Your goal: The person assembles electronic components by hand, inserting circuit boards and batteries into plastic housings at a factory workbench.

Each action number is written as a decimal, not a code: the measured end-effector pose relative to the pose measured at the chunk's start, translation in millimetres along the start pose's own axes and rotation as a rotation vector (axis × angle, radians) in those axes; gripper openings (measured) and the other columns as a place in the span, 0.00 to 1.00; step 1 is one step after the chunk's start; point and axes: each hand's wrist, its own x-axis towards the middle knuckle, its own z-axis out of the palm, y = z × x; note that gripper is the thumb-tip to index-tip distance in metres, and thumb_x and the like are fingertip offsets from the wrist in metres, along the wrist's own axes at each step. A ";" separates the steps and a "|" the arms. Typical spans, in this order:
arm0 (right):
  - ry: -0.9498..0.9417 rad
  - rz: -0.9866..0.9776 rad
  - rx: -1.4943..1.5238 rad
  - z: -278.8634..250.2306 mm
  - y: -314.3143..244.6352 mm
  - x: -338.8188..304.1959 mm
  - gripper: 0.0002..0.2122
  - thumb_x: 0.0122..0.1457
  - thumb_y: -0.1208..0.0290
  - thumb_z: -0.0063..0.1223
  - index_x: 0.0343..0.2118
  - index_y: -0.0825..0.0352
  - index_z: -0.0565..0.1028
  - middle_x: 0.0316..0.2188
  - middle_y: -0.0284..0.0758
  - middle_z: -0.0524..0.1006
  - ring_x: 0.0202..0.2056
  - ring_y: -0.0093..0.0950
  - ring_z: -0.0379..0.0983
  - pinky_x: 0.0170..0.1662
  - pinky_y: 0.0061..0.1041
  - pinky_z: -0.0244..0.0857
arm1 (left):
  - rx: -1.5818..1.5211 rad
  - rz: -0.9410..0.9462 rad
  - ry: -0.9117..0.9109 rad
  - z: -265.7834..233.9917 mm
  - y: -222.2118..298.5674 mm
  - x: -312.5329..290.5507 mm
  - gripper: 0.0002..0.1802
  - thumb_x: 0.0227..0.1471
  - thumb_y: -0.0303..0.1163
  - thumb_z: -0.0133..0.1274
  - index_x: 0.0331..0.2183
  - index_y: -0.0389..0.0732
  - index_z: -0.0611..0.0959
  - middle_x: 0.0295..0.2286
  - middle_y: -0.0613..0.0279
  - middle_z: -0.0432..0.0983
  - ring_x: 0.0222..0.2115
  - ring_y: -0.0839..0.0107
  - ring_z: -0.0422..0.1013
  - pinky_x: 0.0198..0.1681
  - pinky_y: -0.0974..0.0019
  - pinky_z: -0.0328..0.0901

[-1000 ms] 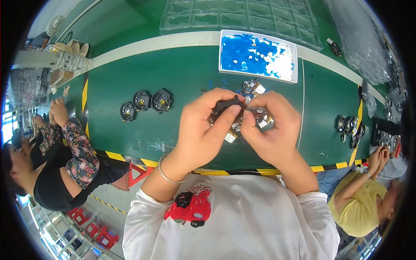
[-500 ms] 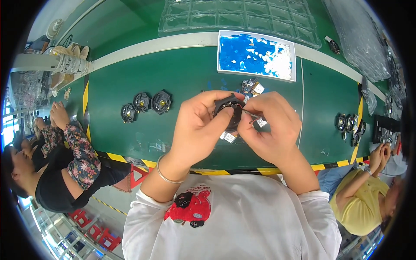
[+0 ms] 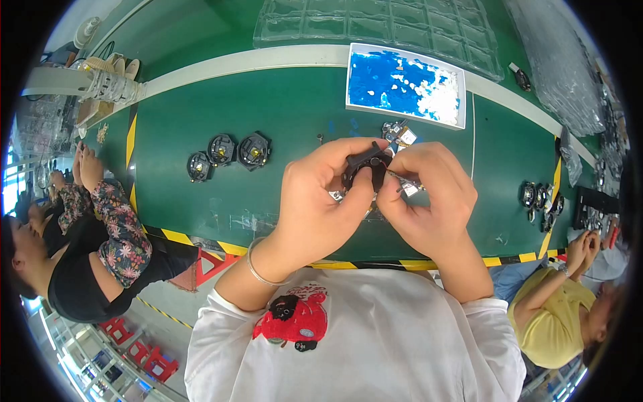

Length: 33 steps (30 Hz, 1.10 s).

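Observation:
My left hand [image 3: 313,191] is closed around a black watch case [image 3: 360,169], thumb on its near side and fingers behind. The case is tilted, so its inside is mostly hidden. Against its right edge, my right hand [image 3: 437,194] is closed in a pinch. A thin dark wire-like piece [image 3: 406,181] shows by those fingers; what the fingertips grip is too small to make out. Small electronic parts with white labels [image 3: 404,137] lie on the green table just beyond my hands, partly covered by them. Three similar black watch cases [image 3: 254,152] sit to the left.
A white box with a blue bottom [image 3: 375,80] holds small white bits at the back. Clear plastic trays [image 3: 375,23] lie behind it. More watch parts [image 3: 536,195] are at the right. Striped tape [image 3: 321,265] marks the near edge. Co-workers sit on both sides.
The watch case has tipped from lying face-up to a steeper tilt in my left hand. My right fingers stay close at its edge. The view has shifted slightly.

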 end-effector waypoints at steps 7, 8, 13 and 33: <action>-0.009 0.012 -0.026 0.0 1.5 -2.0 0.07 0.40 0.83 0.58 0.25 0.69 0.73 0.22 0.35 0.74 0.22 0.26 0.71 0.26 0.19 0.66 | 0.137 0.077 -0.028 -0.4 1.7 -0.5 0.14 0.48 0.17 0.50 0.40 0.30 0.77 0.32 0.56 0.80 0.30 0.75 0.76 0.32 0.74 0.70; -0.009 0.012 -0.026 0.1 2.0 -2.3 0.07 0.40 0.83 0.58 0.25 0.69 0.73 0.22 0.35 0.74 0.22 0.26 0.71 0.26 0.19 0.66 | 0.138 0.077 -0.028 0.1 3.0 -0.4 0.14 0.48 0.17 0.50 0.40 0.30 0.77 0.32 0.56 0.80 0.30 0.75 0.76 0.32 0.74 0.70; -0.012 -0.001 -0.032 1.0 2.6 -3.7 0.07 0.40 0.84 0.58 0.25 0.70 0.73 0.22 0.36 0.74 0.22 0.27 0.71 0.26 0.19 0.67 | -0.019 -0.048 0.008 2.5 0.4 -0.3 0.10 0.50 0.17 0.49 0.38 0.30 0.77 0.33 0.57 0.79 0.31 0.78 0.74 0.32 0.74 0.70; -0.100 0.324 0.431 -26.4 25.4 -11.3 0.05 0.48 0.84 0.57 0.28 0.72 0.74 0.25 0.34 0.76 0.26 0.19 0.72 0.25 0.14 0.65 | -0.389 -0.392 -0.105 -11.3 0.3 15.4 0.07 0.51 0.20 0.46 0.32 0.29 0.79 0.27 0.52 0.79 0.25 0.71 0.76 0.22 0.74 0.70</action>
